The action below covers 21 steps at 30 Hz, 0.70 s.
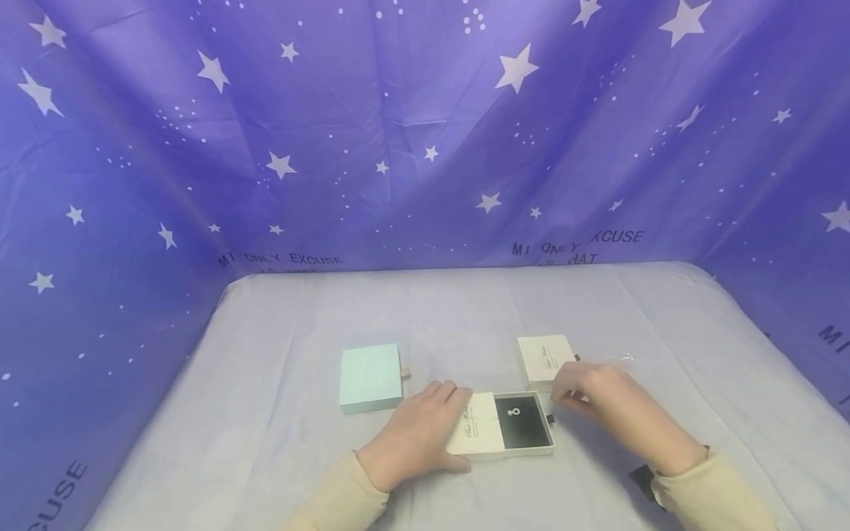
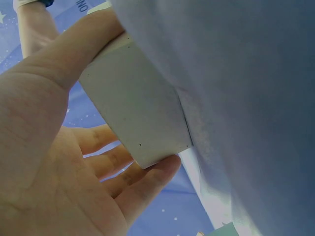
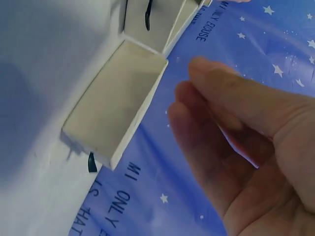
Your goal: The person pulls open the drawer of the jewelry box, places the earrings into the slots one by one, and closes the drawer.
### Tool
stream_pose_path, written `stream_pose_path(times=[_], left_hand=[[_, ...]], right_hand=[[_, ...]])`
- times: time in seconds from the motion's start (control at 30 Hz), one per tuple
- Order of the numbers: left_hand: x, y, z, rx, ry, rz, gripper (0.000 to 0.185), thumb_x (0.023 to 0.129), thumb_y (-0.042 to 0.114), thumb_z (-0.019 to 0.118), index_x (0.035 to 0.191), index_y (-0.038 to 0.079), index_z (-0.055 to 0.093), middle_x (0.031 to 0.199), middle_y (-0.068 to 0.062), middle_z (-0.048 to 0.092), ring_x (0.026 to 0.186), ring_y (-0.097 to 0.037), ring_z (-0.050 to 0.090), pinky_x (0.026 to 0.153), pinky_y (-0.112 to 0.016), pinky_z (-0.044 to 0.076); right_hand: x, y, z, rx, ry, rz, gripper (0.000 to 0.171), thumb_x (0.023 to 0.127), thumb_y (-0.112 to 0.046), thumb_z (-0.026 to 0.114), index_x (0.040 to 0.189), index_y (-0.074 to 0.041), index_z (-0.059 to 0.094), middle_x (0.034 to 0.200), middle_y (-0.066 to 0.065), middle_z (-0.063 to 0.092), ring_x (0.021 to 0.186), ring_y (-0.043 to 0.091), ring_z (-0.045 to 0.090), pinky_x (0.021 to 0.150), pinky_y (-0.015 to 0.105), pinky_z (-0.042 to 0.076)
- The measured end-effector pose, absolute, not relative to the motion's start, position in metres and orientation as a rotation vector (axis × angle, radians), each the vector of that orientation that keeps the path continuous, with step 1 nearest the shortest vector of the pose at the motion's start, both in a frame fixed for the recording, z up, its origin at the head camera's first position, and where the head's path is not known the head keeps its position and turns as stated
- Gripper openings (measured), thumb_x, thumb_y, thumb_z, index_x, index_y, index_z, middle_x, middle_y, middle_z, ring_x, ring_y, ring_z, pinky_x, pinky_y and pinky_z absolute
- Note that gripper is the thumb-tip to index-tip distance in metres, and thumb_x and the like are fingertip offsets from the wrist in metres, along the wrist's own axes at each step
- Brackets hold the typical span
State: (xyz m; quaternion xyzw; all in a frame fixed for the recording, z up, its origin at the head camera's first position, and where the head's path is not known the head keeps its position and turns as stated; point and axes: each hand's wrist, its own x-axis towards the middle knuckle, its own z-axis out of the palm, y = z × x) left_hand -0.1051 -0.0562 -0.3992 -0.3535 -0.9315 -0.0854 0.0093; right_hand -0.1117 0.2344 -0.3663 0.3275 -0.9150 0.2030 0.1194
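Note:
A white jewelry box (image 1: 479,428) with dark lettering lies on the table, its drawer (image 1: 527,426) slid part way out to the right. On the drawer's black lining sits a small silver piece of jewelry (image 1: 513,412). My left hand (image 1: 421,431) grips the box at its left end, thumb along the near side and fingers on the far side; the left wrist view shows the box's plain end (image 2: 135,105) between them. My right hand (image 1: 600,398) hovers just right of the drawer and its black tab (image 1: 550,419). Its fingers are loosely bent, with nothing visible between them.
Behind the drawer stands a second white box (image 1: 543,354) with a black tab, partly covered by my right hand. A mint-green box (image 1: 370,376) with a pinkish tab is at the left. A tiny silver item (image 1: 627,358) lies at the right; something black (image 1: 643,481) shows beside my right sleeve.

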Motion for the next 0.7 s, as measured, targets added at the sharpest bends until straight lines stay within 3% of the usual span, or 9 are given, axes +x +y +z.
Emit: stream_pose_path(times=[0.37,0.7], left_hand=[[-0.104,-0.056,-0.4,-1.103,-2.91,-0.269,0.088,0.062,0.055,0.087,0.13,0.012,0.051,0.107,0.004,0.058,0.095,-0.009,0.053,0.083,-0.022,0.05],[-0.105,-0.056,-0.399,-1.106,-2.902,-0.253,0.085,0.062,0.055,0.087,0.127,0.013,0.051,0.103,0.005,0.056,0.092,-0.009,0.051,0.08,-0.021,0.049]], right_hand=[[-0.112,0.223,-0.373,1.182,-2.593,0.804,0.028,0.07,0.004,0.079,0.079,-0.022,0.072,0.081,-0.015,0.069,0.075,0.0,0.064,0.069,0.017,0.054],[-0.108,0.21,-0.377,1.25,-2.624,0.942,0.025,0.074,0.003,0.078,0.081,-0.02,0.073,0.082,-0.015,0.068,0.077,-0.003,0.06,0.067,0.017,0.053]])
